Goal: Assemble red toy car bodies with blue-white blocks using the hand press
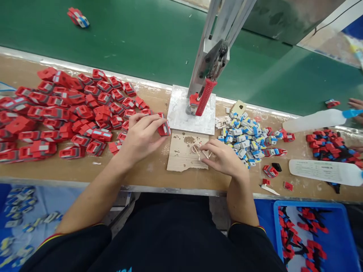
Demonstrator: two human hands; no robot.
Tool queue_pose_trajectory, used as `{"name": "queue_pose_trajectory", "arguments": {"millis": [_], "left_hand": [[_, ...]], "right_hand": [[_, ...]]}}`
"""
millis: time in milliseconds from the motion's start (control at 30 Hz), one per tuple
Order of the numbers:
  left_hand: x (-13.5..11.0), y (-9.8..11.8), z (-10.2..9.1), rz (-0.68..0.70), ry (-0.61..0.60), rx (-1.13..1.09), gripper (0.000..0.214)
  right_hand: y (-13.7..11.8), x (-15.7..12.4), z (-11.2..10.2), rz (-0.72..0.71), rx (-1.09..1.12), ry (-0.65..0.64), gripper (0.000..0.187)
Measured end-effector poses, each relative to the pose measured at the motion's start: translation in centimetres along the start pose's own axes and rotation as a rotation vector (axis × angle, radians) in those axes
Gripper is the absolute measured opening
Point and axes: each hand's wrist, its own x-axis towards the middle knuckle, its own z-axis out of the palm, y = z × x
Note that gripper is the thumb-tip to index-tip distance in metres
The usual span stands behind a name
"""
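Observation:
My left hand (144, 138) is closed on a red toy car body (164, 125) with grey and white markings, held just left of the metal base plate. Over a piece of cardboard (181, 160) with brown glue-like spots, my right hand (222, 155) has its thumb and fingers curled in around a thin white stick (199, 155), beside a thin pale loop (195, 148). Whether the loop and stick are one piece, I cannot tell. Many more red car bodies (68, 98) lie heaped to the left. Small white, blue and yellow parts (245, 138) are piled right of my right hand.
A press with a red handle (206, 97) stands on a metal plate (177, 109). Behind runs a green conveyor (136, 45). At right are white bottles (320, 172), a knife (270, 189), a blue tray (337, 241) and another person's hand (356, 105).

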Motion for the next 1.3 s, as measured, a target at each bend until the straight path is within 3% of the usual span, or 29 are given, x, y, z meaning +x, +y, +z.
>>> {"name": "queue_pose_trajectory", "arguments": {"millis": [133,267,367,500,600,700,800,933,1067,1300], "left_hand": [[0.4,1.4,1.9,-0.057,0.088,-0.449,0.043],[1.7,0.5,5.0,-0.082,0.159,-0.903,0.057],[1.7,-0.2,6.4,-0.2,0.111,-1.124,0.06],[0.8,-0.6,6.8,-0.313,0.071,-1.277,0.064],[0.3,-0.7,7.0,-0.325,0.089,-1.277,0.065],[0.0,-0.4,7.0,-0.304,0.108,-1.115,0.061],[-0.4,0.4,7.0,-0.217,0.133,-0.906,0.045],[-1.0,1.9,6.9,-0.055,0.107,-0.87,0.043],[-1.3,2.5,7.2,0.074,0.133,-0.828,0.031],[-1.4,2.5,7.5,0.121,0.17,-0.836,0.031]], "right_hand": [[-0.1,0.2,0.4,-0.069,0.04,0.053,0.008],[0.1,1.1,1.6,-0.121,-0.028,0.242,0.014],[0.2,1.8,2.4,-0.123,-0.064,0.386,0.015],[0.0,2.1,3.1,-0.135,0.049,0.435,0.015],[0.1,1.7,2.9,-0.099,0.196,0.491,0.014],[0.2,1.3,1.7,-0.021,0.401,0.625,0.011],[-0.3,1.6,0.0,-0.014,0.567,0.811,0.011],[-2.3,3.5,-0.7,-0.089,0.661,0.971,0.017],[-4.0,5.2,1.1,-0.088,0.733,0.968,0.017],[-4.1,5.4,3.0,-0.068,0.782,0.912,0.017]]}}
